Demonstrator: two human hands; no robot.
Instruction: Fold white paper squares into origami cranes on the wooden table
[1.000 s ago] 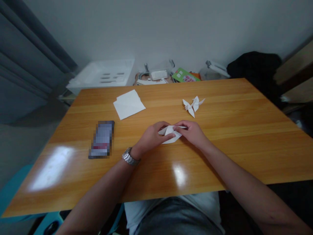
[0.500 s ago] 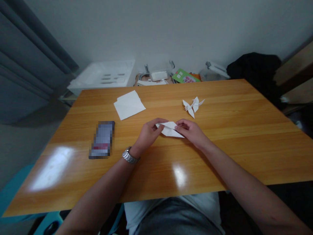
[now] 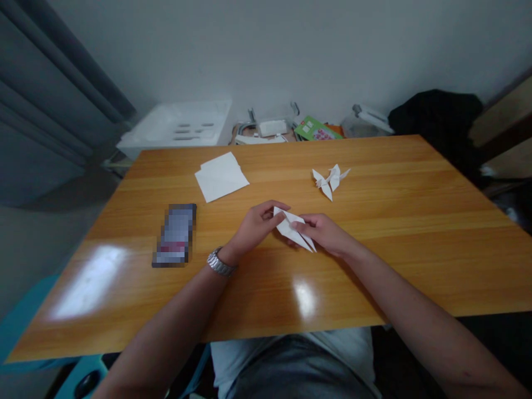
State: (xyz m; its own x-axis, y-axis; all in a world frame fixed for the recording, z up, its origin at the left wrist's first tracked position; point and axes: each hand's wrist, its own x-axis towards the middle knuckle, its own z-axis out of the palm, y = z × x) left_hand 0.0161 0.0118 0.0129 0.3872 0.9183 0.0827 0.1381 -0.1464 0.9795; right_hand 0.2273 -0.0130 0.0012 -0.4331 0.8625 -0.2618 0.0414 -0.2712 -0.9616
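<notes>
Near the middle of the wooden table (image 3: 407, 233), a folded white paper (image 3: 294, 230) is gripped between both hands, raised at a slant. Its two narrow tips point toward the near edge and slightly right.

Left hand (image 3: 257, 224): pinched on the upper left end of the folded paper, thumb on top. Right hand (image 3: 328, 233): closed on the right side, thumb across the upper face. Fingers show beneath the lower edge; which hand they belong to cannot be told. The underside and inner layers of the paper are hidden.

Screen content on the phone (image 3: 177, 235) is masked by coarse blocks. White winged paper figures (image 3: 331, 181) lie close together beyond the right hand; their exact joint is hard to make out. Far-side items, including the green booklet (image 3: 313, 128), are partly blocked by the table's far edge. The near right table corner is cut off by the frame.

Clearances: a broad stretch of tabletop separates the right hand from the right edge. A band of wood lies between both hands and the near edge. The paper sheets (image 3: 221, 176) are beyond the left hand, apart from it; the phone is well left of the watch (image 3: 221, 263).
</notes>
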